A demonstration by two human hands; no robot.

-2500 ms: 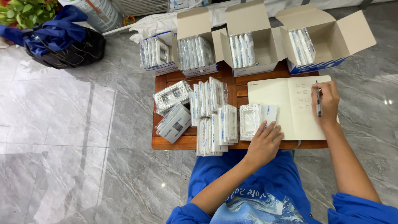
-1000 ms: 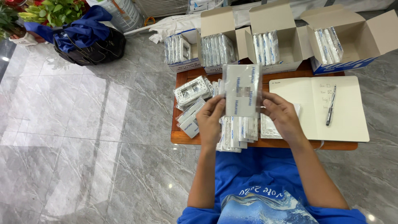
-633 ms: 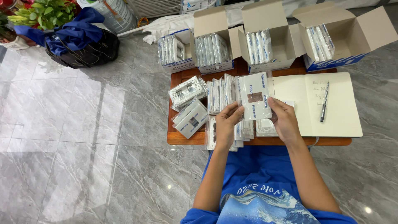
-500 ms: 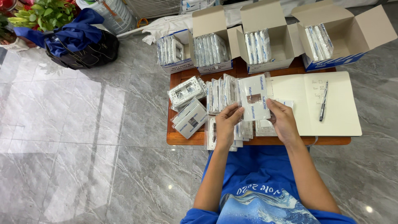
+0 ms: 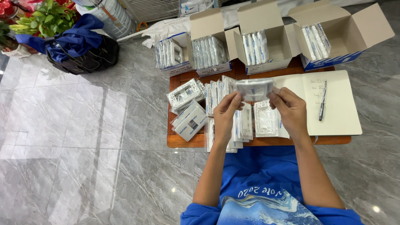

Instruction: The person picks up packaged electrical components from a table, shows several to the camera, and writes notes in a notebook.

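Packet [image 5: 254, 89], a clear-wrapped flat one, is being held up over the middle of the table [image 5: 183, 141], pinched at its two ends: the left hand [image 5: 227, 111] is gripping the left end with fingers curled round it, the right hand [image 5: 288, 109] is clamping the right end between thumb and fingertips. It's blurring a bit, so what's inside is hard to make out. Counting the rest: four open boxes [image 5: 266, 31] are sitting along the far edge, each with packets standing in a row, though I can't count those reliably. One open notebook [image 5: 337, 104] is lying on the right with one pen [image 5: 322, 101] on its page. Loose stacks [image 5: 187, 108] are crowding the left half, some lying flat and tilted, some standing on edge; the hands are hiding part of them. The notebook is hanging slightly past the right edge, and one stack is poking over the near edge. Grey tiled floor [image 5: 83, 158] is lying wide open to the left. One dark bag [image 5: 83, 54] with blue cloth is sitting top left, with a plant [image 5: 46, 18] cut off at the corner.
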